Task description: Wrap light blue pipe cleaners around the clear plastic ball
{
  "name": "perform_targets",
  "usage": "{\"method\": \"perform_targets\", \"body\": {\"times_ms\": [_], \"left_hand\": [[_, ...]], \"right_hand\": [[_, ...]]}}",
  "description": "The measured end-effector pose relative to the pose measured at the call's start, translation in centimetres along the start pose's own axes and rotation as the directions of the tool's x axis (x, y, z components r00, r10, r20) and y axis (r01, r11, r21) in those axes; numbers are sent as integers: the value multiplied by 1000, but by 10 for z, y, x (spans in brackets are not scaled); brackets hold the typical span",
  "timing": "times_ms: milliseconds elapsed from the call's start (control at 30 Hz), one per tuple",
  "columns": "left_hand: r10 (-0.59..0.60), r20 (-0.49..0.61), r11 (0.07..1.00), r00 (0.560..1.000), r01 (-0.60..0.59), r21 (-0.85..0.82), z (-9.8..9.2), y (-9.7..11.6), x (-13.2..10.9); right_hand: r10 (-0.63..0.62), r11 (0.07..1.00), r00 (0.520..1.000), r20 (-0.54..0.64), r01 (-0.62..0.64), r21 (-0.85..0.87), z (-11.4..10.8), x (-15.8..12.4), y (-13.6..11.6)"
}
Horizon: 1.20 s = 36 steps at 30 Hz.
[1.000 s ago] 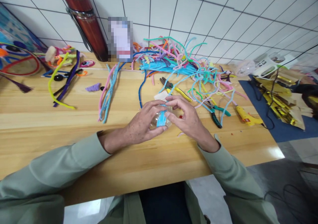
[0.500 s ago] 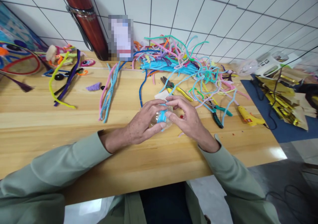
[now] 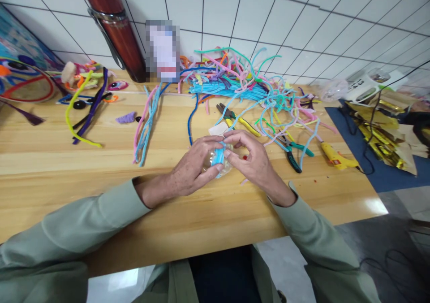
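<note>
One wooden table point(image 3: 161, 235), and over it the left hand point(image 3: 191, 166) curls part-closed round a clear plastic piece point(image 3: 227, 168), prob. to steady it. Right hand point(image 3: 254, 162) grips its other side w/ loosely bent fingers, thumb (presumably pressing) at the blue strip point(image 3: 218, 156).

Both hands point(image 3: 192, 166) hold clear object point(image 3: 227, 168) with blue strip point(image 3: 218, 156).

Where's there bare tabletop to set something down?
Widest: between the yellow pipe cleaner and left sleeve. Another: from left hand and right hand to the table's near edge, bar a pink scrap. Crowded: beyond the hands, with yellow-handled pliers, green-handled pliers and pipe-cleaner pile; glue gun farther right.
</note>
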<state>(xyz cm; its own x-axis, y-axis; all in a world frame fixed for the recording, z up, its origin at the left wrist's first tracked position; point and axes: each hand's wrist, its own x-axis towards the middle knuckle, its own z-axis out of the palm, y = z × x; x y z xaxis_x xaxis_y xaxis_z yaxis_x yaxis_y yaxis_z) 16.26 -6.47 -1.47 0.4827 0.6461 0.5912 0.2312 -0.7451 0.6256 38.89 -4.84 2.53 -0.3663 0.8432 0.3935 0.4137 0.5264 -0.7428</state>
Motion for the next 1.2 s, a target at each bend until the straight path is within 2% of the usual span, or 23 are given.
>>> {"method": "perform_targets", "body": {"times_ms": [200,433,733,900,1000,1100,1200], "left_hand": [[-2,1,1000,1000,2,12,0,1,1],[-39,-59,999,997,38,-15,0,5,3],[-62,-51,998,997,61,-28,1,4,1],[-80,-64,997,995,78,-29,2,4,-2],[-133,-66,990,989,129,-53,1,5,-1],[-238,-56,967,970,231,-106,-4,7,3],[-346,20,925,938,344,-162,-8,10,7]], "right_hand": [[-25,1000,1000,-15,25,-12,2,1,-1],[-16,1000,1000,-18,17,21,3,-2,-3],[7,999,1000,-11,-7,38,5,-3,-1],[-26,999,999,-19,27,29,6,-4,-3],[-47,999,999,-19,47,20,7,-6,-4],[-90,996,996,-15,90,-2,7,-7,-4],[-116,993,993,-8,115,-24,6,-8,-4]]}}
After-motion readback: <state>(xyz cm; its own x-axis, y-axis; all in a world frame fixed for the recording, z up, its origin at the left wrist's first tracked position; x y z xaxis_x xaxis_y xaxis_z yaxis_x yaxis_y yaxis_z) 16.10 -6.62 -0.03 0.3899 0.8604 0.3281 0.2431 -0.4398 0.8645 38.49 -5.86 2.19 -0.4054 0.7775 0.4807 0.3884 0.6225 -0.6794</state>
